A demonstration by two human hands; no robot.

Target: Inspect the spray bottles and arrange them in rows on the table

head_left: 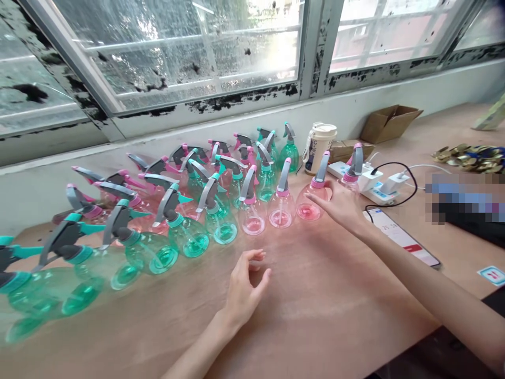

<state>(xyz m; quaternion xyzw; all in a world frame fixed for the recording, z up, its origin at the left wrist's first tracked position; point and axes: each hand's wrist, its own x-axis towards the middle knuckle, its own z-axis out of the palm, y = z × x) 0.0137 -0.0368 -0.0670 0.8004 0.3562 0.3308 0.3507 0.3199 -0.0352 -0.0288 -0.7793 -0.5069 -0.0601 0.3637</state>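
Note:
My right hand (344, 205) is at a pink spray bottle (309, 202) that stands upright on the table. Its thumb lies across the front of the body, while the other fingers are partly hidden along the right side. Just behind this hand is another pink spray bottle (357, 160), its lower part covered. My left hand (245, 287) hovers over the table in front of the row, loosely curled, thumb apart, holding nothing. Nearest to it are a green spray bottle (223, 223) and a pink spray bottle (252, 213). Farther right stands one more pink spray bottle (281, 205).
Several green and pink spray bottles crowd the left, including a green one (152, 252). Toward the window stand a white cup (321, 142) and a cardboard box (389, 123). A power strip with chargers (382, 187) and a phone (402, 237) lie by my right arm.

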